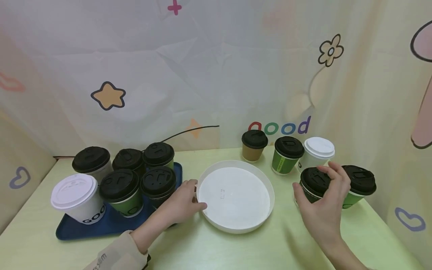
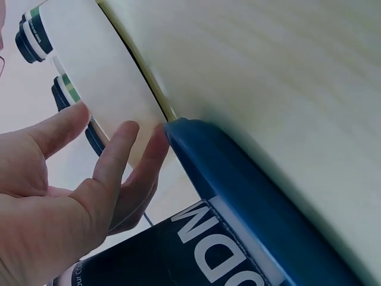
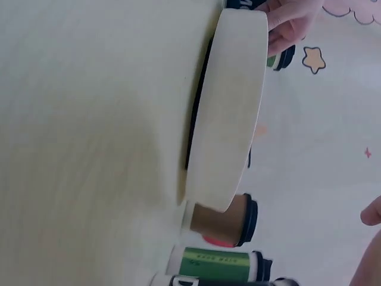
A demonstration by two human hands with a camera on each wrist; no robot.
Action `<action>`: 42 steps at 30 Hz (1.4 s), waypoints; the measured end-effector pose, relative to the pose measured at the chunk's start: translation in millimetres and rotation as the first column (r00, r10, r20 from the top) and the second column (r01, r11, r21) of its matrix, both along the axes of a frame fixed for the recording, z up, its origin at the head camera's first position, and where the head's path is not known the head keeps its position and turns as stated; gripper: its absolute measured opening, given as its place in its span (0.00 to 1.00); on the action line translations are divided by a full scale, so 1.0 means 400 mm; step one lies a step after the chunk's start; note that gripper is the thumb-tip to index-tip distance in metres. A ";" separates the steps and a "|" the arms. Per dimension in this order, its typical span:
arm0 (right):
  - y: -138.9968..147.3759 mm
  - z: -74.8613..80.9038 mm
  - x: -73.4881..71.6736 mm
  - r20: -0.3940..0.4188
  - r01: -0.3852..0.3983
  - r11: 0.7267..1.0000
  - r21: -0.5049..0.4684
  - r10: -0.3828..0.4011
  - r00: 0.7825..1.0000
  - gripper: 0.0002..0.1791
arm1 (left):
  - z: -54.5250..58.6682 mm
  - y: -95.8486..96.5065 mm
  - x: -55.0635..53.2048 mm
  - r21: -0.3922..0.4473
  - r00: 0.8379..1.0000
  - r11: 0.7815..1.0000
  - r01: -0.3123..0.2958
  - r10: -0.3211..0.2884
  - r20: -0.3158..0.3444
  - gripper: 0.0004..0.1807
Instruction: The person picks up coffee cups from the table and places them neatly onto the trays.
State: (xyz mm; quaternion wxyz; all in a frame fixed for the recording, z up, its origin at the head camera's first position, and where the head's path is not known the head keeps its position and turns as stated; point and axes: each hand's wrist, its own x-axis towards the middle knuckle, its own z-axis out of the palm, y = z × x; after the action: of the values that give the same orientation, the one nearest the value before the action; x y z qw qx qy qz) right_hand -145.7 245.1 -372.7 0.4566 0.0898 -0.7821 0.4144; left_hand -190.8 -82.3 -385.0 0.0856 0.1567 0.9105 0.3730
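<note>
A round white tray (image 1: pixel 236 225) with a raised rim stands mid-table. My left hand (image 1: pixel 182 202) is at its left edge; in the left wrist view, the fingertips (image 2: pixel 128 128) touch the tray's side wall without curling round it. My right hand (image 1: pixel 325 210) hovers by a black-lidded dark cup (image 1: pixel 314 183), thumb and fingers spread apart with a gap between them. In the right wrist view only part of that hand shows, at the right edge. Behind it stand a green cup (image 1: pixel 358 183), a white-lidded cup (image 1: pixel 318 150), another green cup (image 1: pixel 287 155) and a brown cup (image 1: pixel 254 146).
To the left, a blue tray (image 1: pixel 111 227) carries several lidded cups, among them a white one (image 1: pixel 79 198) and a green one (image 1: pixel 126 198). A dark cup (image 1: pixel 158 185) on it stands close beside my left hand. A printed curtain (image 1: pixel 216 86) hangs behind the table.
</note>
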 end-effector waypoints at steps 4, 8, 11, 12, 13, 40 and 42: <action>0.034 -0.006 -0.004 0.067 0.080 0.996 -0.030 -0.077 0.995 0.49 | 0.001 -0.002 -0.006 0.017 1.000 1.000 -0.002 0.002 0.006 0.30; 0.052 -0.019 -0.010 0.158 0.150 0.988 -0.041 -0.142 0.977 0.56 | -0.001 -0.006 -0.008 0.037 1.000 0.999 -0.010 0.009 0.018 0.32; 0.061 -0.029 -0.009 0.253 0.193 0.979 -0.064 -0.171 0.952 0.61 | -0.004 -0.007 -0.006 0.043 0.999 0.999 -0.012 0.010 0.038 0.34; 0.063 -0.031 -0.008 0.284 0.204 0.976 -0.074 -0.176 0.943 0.62 | -0.005 -0.007 -0.005 0.045 0.999 0.999 -0.008 0.006 0.043 0.34; 0.064 -0.033 -0.006 0.315 0.215 0.973 -0.083 -0.179 0.932 0.64 | -0.006 -0.007 -0.004 0.044 0.999 0.999 -0.005 0.003 0.042 0.34; 0.089 -0.032 -0.036 0.675 0.119 0.977 -0.175 0.031 0.737 0.74 | 0.007 -0.002 -0.009 0.025 0.999 1.000 0.009 -0.010 0.041 0.33; 0.090 -0.031 -0.043 0.710 0.099 0.962 -0.255 0.116 0.695 0.74 | 0.008 -0.001 -0.009 0.023 0.999 1.000 0.009 -0.010 0.045 0.33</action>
State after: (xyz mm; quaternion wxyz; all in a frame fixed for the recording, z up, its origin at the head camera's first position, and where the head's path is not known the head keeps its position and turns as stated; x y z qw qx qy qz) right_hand -162.8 281.2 -385.2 0.1204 -0.1395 -0.8326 0.5224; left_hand -194.4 -82.8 -381.9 0.1060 0.1535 0.9033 0.3863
